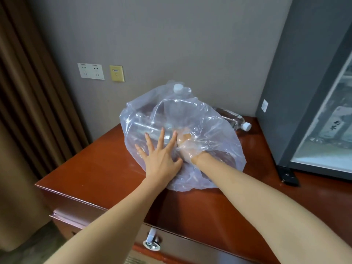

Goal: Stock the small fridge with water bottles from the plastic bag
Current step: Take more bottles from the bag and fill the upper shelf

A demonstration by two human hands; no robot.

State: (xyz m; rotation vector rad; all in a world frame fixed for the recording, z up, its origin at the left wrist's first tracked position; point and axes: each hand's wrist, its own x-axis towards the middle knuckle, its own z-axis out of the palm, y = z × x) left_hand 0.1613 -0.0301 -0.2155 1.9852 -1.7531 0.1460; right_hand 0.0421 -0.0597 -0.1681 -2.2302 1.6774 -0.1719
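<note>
Left grip (160,159) presses wide on the bag (209,121), right grip (187,147) inside it unreadable; one bottle (234,119) lies out at two o'clock, the rest seemingly still bagged.

Grey wall (171,35), brown curtain (22,92), reddish wooden cabinet (95,178).
</note>
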